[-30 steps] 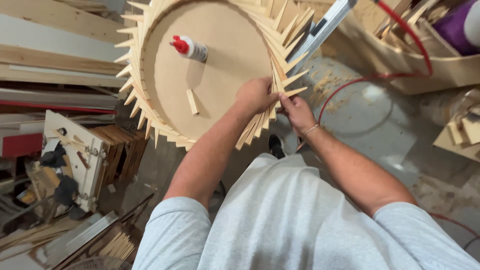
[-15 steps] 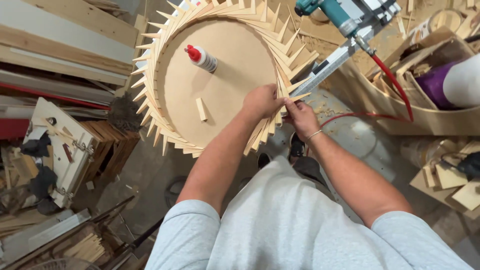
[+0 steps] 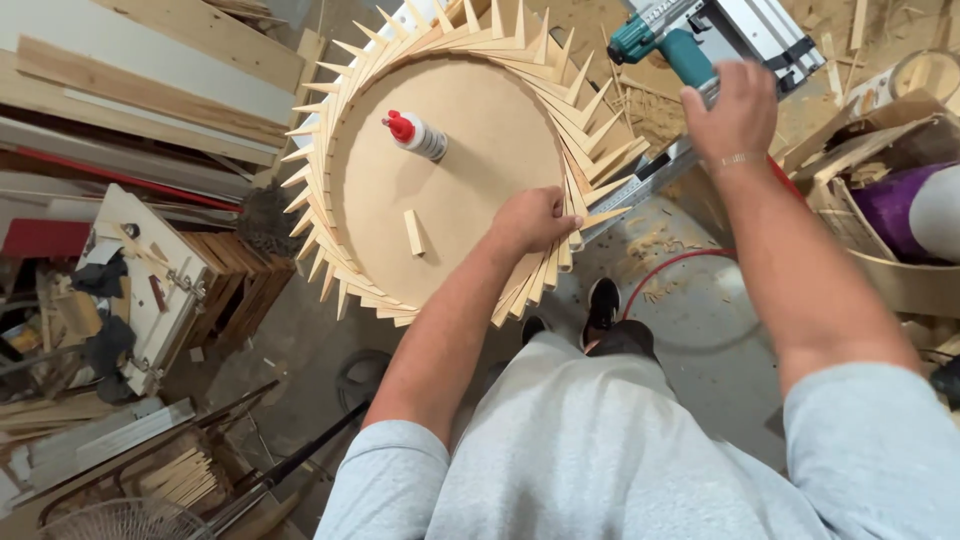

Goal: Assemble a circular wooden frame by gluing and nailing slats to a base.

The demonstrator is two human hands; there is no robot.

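A round wooden disc [image 3: 470,150] is the landmark here, ringed by a sunburst of thin wooden slats [image 3: 330,230] that stand on edge and fan outward past its rim. The ring looks nearly closed: slats run around the far side, the left side and the near edge without an obvious gap, and the last part in hand is the stretch on the disc's right-near edge.

There the left hand [image 3: 535,218] is curled down over the slat ends, fingers closed, pressing a slat [image 3: 600,216] against its neighbours. The right hand [image 3: 738,108] is well beyond the disc's right-far edge, at a teal nail gun [image 3: 665,45] lying by a white and grey saw frame [image 3: 760,35]; the fingers are bent over the handle, but whether they have closed on it I cannot tell.

On the disc's face lie a glue bottle [image 3: 415,135] with a red cap, tipped on its side left of centre, and one loose short wood piece [image 3: 413,232] nearer the near edge. A red hose [image 3: 680,265] loops across the floor [image 3: 690,330] off the disc's right-near side.

My judgement is that the gluing and placing of slats is mostly done, and the slat under the left hand is not yet fastened. The loose piece suggests at least one more remains to fit.
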